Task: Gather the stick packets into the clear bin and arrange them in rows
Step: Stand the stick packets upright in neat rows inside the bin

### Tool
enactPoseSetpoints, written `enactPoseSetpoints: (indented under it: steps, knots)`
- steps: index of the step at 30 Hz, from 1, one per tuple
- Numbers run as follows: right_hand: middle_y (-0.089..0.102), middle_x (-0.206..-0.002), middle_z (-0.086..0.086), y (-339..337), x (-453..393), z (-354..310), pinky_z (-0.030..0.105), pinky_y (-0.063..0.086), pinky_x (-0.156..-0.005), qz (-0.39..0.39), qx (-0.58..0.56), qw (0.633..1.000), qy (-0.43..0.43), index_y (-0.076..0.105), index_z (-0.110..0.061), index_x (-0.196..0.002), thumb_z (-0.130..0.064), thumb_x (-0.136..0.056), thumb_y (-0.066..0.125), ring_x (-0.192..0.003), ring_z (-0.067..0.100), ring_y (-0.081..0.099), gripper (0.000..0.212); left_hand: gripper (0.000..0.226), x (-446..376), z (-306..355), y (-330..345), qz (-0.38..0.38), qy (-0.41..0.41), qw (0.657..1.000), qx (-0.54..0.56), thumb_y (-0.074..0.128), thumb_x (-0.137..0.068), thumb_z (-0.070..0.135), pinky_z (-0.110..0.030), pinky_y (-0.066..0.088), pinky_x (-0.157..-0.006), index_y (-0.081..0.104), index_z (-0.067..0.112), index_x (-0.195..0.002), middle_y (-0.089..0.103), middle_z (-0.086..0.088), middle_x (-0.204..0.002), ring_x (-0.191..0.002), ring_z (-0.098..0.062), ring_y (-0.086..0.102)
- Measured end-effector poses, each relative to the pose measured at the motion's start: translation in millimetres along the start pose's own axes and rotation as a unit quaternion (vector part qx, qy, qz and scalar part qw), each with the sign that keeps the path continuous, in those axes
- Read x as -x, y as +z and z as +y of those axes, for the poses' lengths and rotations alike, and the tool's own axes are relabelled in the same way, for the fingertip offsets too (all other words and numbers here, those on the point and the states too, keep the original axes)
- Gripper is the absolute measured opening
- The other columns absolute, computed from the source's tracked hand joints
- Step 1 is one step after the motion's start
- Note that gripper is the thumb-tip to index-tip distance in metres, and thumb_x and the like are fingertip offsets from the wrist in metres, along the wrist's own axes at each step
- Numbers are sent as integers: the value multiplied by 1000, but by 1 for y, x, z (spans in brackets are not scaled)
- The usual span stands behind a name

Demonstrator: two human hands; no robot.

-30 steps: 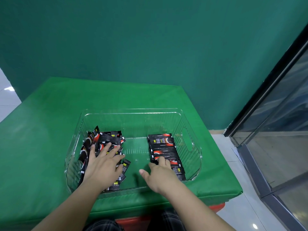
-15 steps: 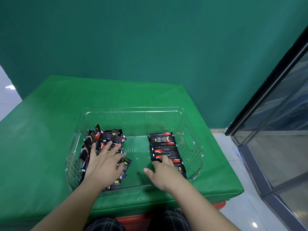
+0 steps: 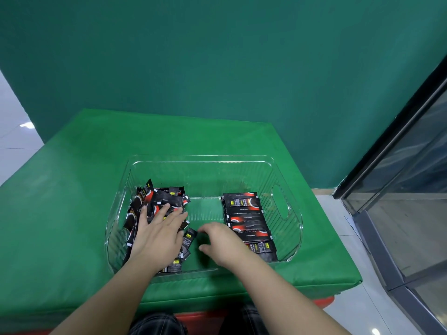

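Two groups of stick packets are lying inside the clear bin (image 3: 205, 163), seen from the head camera, the only view. Bin is sitting on the green table (image 3: 72, 189), toward its near edge and right of centre, handle cutout showing in its right wall. Loose heap of packets (image 3: 154, 201) is piling up against the bin's left wall, packets crossing at mixed angles, some leaning on the wall. Neat row of packets (image 3: 244, 217) is running from the far end toward the near wall along the bin's right side, each packet lying crosswise and overlapping the next. Bare strip of bin floor is showing between heap and row. Left hand (image 3: 157, 235) is resting palm down on the heap, fingers straight and spread, gripping nothing. Right hand (image 3: 222, 243) is hovering over the bare strip near the bin's near wall, just beside the row's near end, fingers loosely curled and pointing left toward a stray packet (image 3: 188, 236) at the heap's right edge; it looks empty, not touching that packet. Both forearms are crossing the table's near edge.
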State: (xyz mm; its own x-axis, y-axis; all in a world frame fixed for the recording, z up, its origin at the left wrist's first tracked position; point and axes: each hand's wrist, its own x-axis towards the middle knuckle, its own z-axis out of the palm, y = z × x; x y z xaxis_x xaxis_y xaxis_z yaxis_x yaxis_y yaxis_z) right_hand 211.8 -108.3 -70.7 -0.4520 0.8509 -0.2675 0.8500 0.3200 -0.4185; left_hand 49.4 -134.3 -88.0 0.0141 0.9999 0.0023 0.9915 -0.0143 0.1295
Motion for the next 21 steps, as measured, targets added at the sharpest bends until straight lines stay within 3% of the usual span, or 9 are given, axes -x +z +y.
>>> enactPoseSetpoints:
  steps: [3, 8, 13, 17, 21]
  knots:
    - [48, -137, 11, 5, -15, -6, 35, 31, -109, 13, -1, 1000, -15, 42, -8, -138, -15, -91, 59, -128, 27, 41, 51, 59, 0, -2, 3, 20, -2, 1000, 18, 36, -99, 38, -54, -10, -114, 16, 29, -154, 28, 12, -157, -150, -13, 5]
    - [56, -118, 16, 16, -34, -15, 35, 43, -90, 34, -49, 998, 23, 47, -4, -122, -5, -88, 58, -111, 31, 52, 36, 74, -1, -3, 9, 46, -6, 999, 19, 43, -93, 43, -51, -12, -112, 8, 23, -156, 44, 4, -149, -149, -12, 10]
    - [56, -113, 21, 18, -34, -21, 35, 42, -81, 20, -12, 1000, 11, 48, -1, -112, -2, -88, 54, -106, 35, 52, 25, 76, -2, -8, 16, 73, 5, 997, 14, 47, -88, 41, -52, -8, -112, 19, 19, -155, 54, 1, -141, -147, -15, 22]
    - [59, -110, 20, 16, -31, -9, 36, 47, -86, 11, 22, 1000, -7, 59, 0, -107, 8, -84, 46, -105, 34, 54, 27, 74, -3, -4, 11, 60, -3, 998, 12, 44, -94, 42, -51, -10, -113, 9, 21, -156, 47, 5, -147, -149, -13, 11]
    - [53, -118, 14, 17, -26, 1, 38, 39, -101, 19, 37, 998, -55, 58, -7, -118, -5, -88, 55, -115, 29, 44, 30, 72, -3, -6, 14, 73, 3, 997, 3, 42, -92, 44, -51, -9, -111, 15, 22, -155, 52, 5, -143, -148, -14, 17]
